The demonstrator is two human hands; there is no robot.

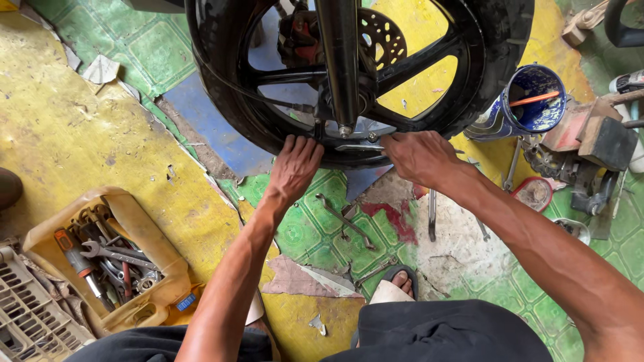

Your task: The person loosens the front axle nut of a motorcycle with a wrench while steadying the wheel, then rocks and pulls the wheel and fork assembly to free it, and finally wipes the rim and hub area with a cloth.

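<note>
The left hand lies flat against the lower rim of the black motorcycle wheel, fingers spread and pressed up on the tyre, gripping nothing, which looks like a way of steadying the wheel while the other hand works. The right hand reaches in at the bottom of the wheel just below the fork leg, fingers curled together round something thin and metallic, likely a spanner at the axle nut; whether it is truly clamped I cannot tell, since the knuckles hide the grip. The wheel stands upright on the patterned floor, with its brake disc behind the spokes. Below the wheel, within easy reach, several loose wrenches lie on the green tiles, probably dropped where they were last used. Right of the wheel stands a cut-open blue can with an orange-handled tool across its mouth, and beyond it a heap of rusty parts. Well down and left of the wheel sits a cut yellow jug serving as a tool tray, packed with spanners and a screwdriver. Straight below the wheel, a sandalled foot shows between the knees.
</note>
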